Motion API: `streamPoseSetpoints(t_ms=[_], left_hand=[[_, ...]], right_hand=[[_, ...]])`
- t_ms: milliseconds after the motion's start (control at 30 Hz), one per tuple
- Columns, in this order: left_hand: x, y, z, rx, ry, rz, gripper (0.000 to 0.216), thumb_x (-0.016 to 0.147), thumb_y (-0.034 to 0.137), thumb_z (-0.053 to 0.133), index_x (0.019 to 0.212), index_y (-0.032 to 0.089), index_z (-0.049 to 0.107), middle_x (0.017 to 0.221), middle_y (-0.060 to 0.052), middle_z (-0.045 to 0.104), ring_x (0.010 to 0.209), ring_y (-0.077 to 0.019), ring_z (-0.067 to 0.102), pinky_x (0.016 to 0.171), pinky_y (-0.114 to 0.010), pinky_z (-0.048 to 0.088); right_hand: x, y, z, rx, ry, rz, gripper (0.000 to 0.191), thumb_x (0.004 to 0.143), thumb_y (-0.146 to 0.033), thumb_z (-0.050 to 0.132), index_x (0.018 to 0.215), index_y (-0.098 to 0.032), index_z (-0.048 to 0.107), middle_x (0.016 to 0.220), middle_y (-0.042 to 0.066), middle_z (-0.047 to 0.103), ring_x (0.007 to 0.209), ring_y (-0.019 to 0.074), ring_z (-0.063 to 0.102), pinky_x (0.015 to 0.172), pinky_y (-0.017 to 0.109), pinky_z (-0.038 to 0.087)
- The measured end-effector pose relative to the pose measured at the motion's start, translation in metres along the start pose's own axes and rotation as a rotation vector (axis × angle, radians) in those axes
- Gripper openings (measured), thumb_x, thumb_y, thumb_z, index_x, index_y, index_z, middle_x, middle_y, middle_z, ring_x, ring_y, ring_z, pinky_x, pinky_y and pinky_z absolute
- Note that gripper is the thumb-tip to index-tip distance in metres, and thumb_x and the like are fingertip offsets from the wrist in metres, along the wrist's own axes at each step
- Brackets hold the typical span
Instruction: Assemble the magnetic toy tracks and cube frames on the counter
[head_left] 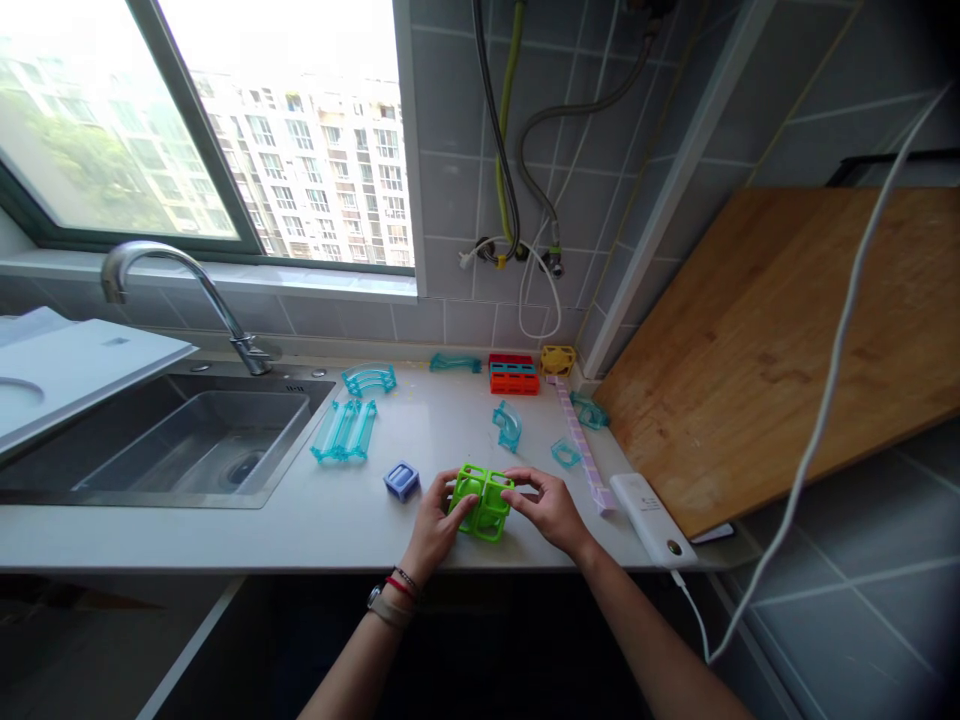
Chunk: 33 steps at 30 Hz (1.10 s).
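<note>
Green openwork plastic toy blocks [484,505], joined in a cluster, are held between my two hands just above the front of the white counter. My left hand [439,520] grips the cluster's left side, thumb across its near face. On the right side, my right hand [547,505] pinches it with thumb and fingertips. A blue-violet block [402,481] sits on the counter left of my left hand. Beyond my hands lie a curved teal track piece [508,426] and a small teal piece [565,453].
Straight teal track pieces [345,430], a curved teal piece [369,379], stacked red and teal blocks [514,374] and a yellow block [557,360] lie farther back. At right are a white power bank [652,520] with a cable and a leaning wooden board [787,340]. A sink [270,490] is left.
</note>
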<state>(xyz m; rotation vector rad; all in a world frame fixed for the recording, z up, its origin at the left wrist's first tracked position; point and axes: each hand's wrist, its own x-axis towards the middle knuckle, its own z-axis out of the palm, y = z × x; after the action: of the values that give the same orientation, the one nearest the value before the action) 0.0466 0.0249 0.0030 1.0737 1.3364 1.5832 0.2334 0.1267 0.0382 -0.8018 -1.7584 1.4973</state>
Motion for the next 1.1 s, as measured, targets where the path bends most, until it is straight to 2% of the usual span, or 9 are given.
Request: streamPoseSetpoints(t_ms=[233, 300, 400, 500, 633, 833, 967, 1100], left_hand=[[-0.001, 0.004, 0.000, -0.005, 0.001, -0.042, 0.043, 0.087, 0.041, 0.069, 0.119, 0.020, 0.049, 0.099, -0.006, 0.071, 0.087, -0.0204, 0.069, 0.072, -0.029, 0.056], [-0.001, 0.005, 0.000, -0.013, -0.012, -0.047, 0.042, 0.086, 0.040, 0.069, 0.117, 0.021, 0.048, 0.100, -0.006, 0.070, 0.087, -0.0206, 0.069, 0.069, -0.028, 0.056], [-0.002, 0.007, 0.001, -0.017, 0.004, -0.022, 0.048, 0.080, 0.037, 0.077, 0.113, 0.023, 0.045, 0.112, -0.006, 0.065, 0.090, -0.0204, 0.070, 0.070, -0.028, 0.056], [-0.002, 0.009, 0.001, -0.048, 0.011, 0.008, 0.064, 0.075, 0.032, 0.081, 0.121, 0.026, 0.037, 0.118, -0.006, 0.062, 0.094, -0.0204, 0.070, 0.078, -0.031, 0.058], [0.000, 0.012, -0.004, -0.077, -0.111, -0.032, 0.076, 0.079, 0.032, 0.078, 0.136, 0.025, 0.030, 0.114, -0.008, 0.067, 0.098, -0.0217, 0.070, 0.086, -0.035, 0.056], [0.002, 0.015, -0.011, -0.047, -0.144, -0.090, 0.081, 0.077, 0.034, 0.079, 0.141, 0.024, 0.030, 0.111, -0.009, 0.069, 0.096, -0.0238, 0.071, 0.085, -0.038, 0.058], [0.002, 0.017, -0.012, 0.004, -0.133, -0.103, 0.082, 0.077, 0.036, 0.078, 0.143, 0.024, 0.032, 0.109, -0.008, 0.069, 0.095, -0.0246, 0.071, 0.083, -0.038, 0.058], [0.002, 0.016, -0.014, 0.002, -0.113, -0.110, 0.081, 0.076, 0.035, 0.079, 0.142, 0.025, 0.034, 0.109, -0.006, 0.067, 0.092, -0.0223, 0.070, 0.084, -0.036, 0.057]], right_hand=[[0.000, 0.008, 0.005, 0.005, 0.006, 0.028, 0.041, 0.077, -0.048, 0.077, 0.105, -0.019, 0.071, 0.117, 0.011, 0.070, 0.108, 0.0282, 0.066, 0.088, 0.043, 0.059], [-0.001, 0.012, 0.008, 0.048, -0.019, 0.049, 0.044, 0.079, -0.049, 0.076, 0.111, -0.019, 0.068, 0.115, 0.011, 0.071, 0.108, 0.0284, 0.067, 0.091, 0.044, 0.057], [-0.004, 0.019, 0.017, 0.141, -0.082, 0.085, 0.056, 0.078, -0.048, 0.077, 0.124, -0.021, 0.058, 0.111, 0.009, 0.073, 0.104, 0.0273, 0.070, 0.093, 0.044, 0.056], [-0.007, 0.023, 0.026, 0.170, -0.086, 0.102, 0.057, 0.077, -0.048, 0.078, 0.122, -0.022, 0.055, 0.106, 0.008, 0.073, 0.099, 0.0263, 0.071, 0.088, 0.040, 0.057], [-0.007, 0.023, 0.030, 0.180, -0.102, 0.101, 0.054, 0.075, -0.050, 0.080, 0.114, -0.023, 0.053, 0.106, 0.007, 0.073, 0.098, 0.0262, 0.071, 0.084, 0.038, 0.057], [-0.004, 0.021, 0.030, 0.160, -0.122, 0.081, 0.056, 0.070, -0.053, 0.083, 0.107, -0.023, 0.055, 0.103, 0.005, 0.074, 0.097, 0.0260, 0.071, 0.082, 0.035, 0.057], [-0.005, 0.017, 0.030, 0.095, -0.132, 0.061, 0.058, 0.070, -0.052, 0.084, 0.112, -0.023, 0.057, 0.106, 0.006, 0.074, 0.099, 0.0261, 0.071, 0.085, 0.036, 0.057], [-0.010, 0.014, 0.028, 0.089, -0.173, 0.074, 0.071, 0.066, -0.046, 0.087, 0.126, -0.024, 0.055, 0.114, 0.007, 0.072, 0.107, 0.0275, 0.069, 0.086, 0.039, 0.058]])
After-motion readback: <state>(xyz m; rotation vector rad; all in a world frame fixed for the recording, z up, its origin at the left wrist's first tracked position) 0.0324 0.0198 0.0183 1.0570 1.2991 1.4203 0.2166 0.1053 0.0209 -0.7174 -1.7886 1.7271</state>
